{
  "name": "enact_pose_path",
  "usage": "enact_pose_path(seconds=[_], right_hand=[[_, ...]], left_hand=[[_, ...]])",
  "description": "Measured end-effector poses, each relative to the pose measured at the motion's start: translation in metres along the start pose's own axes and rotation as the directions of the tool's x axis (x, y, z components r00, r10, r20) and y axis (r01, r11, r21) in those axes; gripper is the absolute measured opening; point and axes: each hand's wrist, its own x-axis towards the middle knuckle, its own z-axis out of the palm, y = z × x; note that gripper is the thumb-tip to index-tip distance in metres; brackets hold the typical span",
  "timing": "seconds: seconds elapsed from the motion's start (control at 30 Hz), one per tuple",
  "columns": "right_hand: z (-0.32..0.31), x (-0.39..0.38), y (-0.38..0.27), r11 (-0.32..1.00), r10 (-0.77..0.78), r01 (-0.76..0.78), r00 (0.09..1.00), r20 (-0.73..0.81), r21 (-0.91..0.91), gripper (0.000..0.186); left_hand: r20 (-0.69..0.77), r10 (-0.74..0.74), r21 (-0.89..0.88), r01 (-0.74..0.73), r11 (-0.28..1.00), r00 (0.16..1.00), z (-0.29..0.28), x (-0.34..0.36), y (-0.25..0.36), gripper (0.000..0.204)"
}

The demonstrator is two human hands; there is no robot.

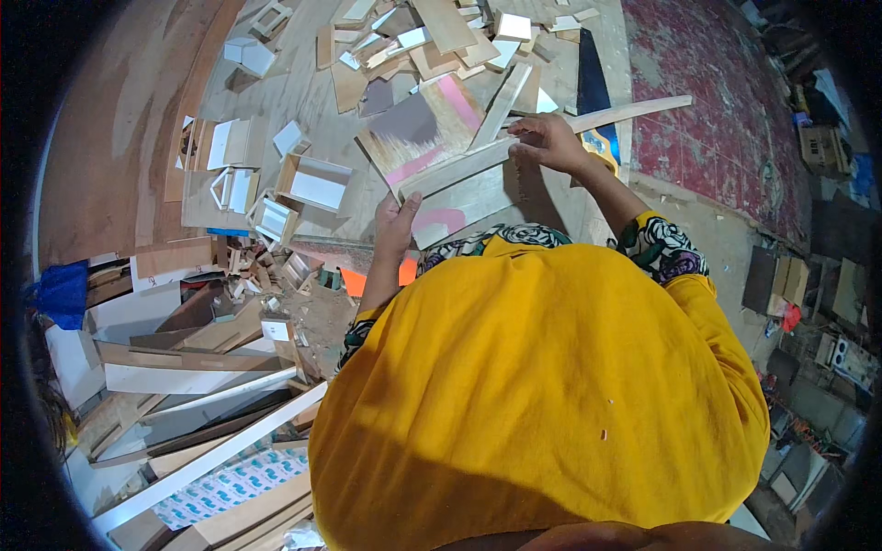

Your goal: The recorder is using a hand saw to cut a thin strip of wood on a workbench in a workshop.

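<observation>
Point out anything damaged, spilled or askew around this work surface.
The red surface at right looks damaged: its colour is patchy and scuffed. Untidy too are the wood scraps heaped crookedly at the far side, and the boards at lower left, tilted across one another. No spilled liquid stands out.

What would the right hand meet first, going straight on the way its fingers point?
The right hand would likely meet the short, slanted wooden strip just to its left, though depth is unclear.
</observation>
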Motion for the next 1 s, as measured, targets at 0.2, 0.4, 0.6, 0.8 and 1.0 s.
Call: enact_pose_path(seconds=[0.2,0.4,0.6,0.8,1.0], right_hand=[[-0.005,-0.002,-0.009,0.998,0.056,-0.056,0.998,-0.008,0.004,0.037],[-0.004,-0.004,-0.005,1.0,0.001,-0.002,0.999,-0.034,-0.028,0.032],[-0.007,-0.002,-0.014,0.997,0.082,-0.082,0.997,0.006,0.003,0.033],[-0.008,0.0,-0.01,0.999,0.017,-0.017,1.0,-0.018,-0.043,0.034],[-0.009,-0.001,0.002,0.982,0.005,0.013,0.996,0.094,-0.187,0.045]], left_hand=[[-0.004,0.043,0.113,-0.042,0.993,0.999,-0.002,0.0,-0.003,0.036],[-0.007,0.087,0.115,-0.086,0.99,0.996,-0.001,0.003,-0.004,0.036],[-0.035,0.059,0.075,-0.056,0.996,0.998,0.007,0.0,0.01,0.033],[-0.062,-0.002,-0.049,-0.001,0.999,0.998,0.012,0.002,0.013,0.027],[-0.072,-0.039,-0.175,0.026,0.984,0.997,0.012,0.003,0.007,0.028]])
